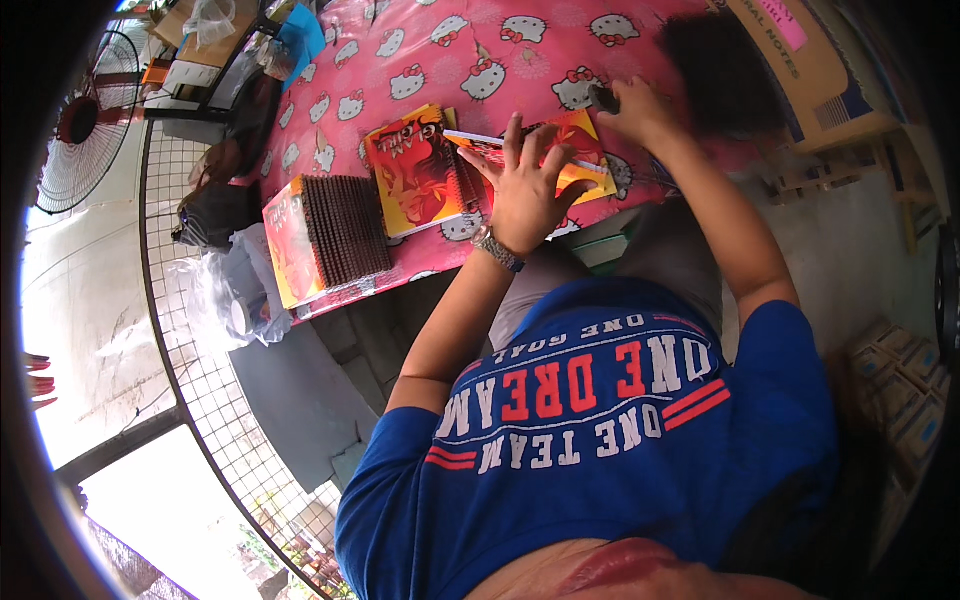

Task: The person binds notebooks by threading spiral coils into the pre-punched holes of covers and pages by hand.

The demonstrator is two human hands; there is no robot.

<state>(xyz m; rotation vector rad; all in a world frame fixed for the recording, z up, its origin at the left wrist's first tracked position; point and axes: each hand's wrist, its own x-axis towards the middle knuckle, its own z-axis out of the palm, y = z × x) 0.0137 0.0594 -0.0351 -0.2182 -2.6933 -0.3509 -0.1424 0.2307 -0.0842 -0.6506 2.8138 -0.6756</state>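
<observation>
My left hand (528,200), fingers spread, lies over a spiral notebook (590,143) with a red and yellow cover. A pale raised edge, seemingly a tilted notebook, shows under those fingers; how it is supported is hidden. Farther right, my right hand (642,112) is closed around a small black object (603,98), too little of which shows to name. Left of my left hand, another spiral notebook (412,170) lies with its dark-haired cartoon cover up. Beside it stands a stack of spiral notebooks (345,232), their dark bindings towards the right.
A pink patterned cloth (420,50) covers the table. To the right are a black furry-looking dark patch (720,75) and a cardboard box (810,70). At left hang plastic bags (245,290) near a wire grille (165,300); a fan (85,120) stands beyond.
</observation>
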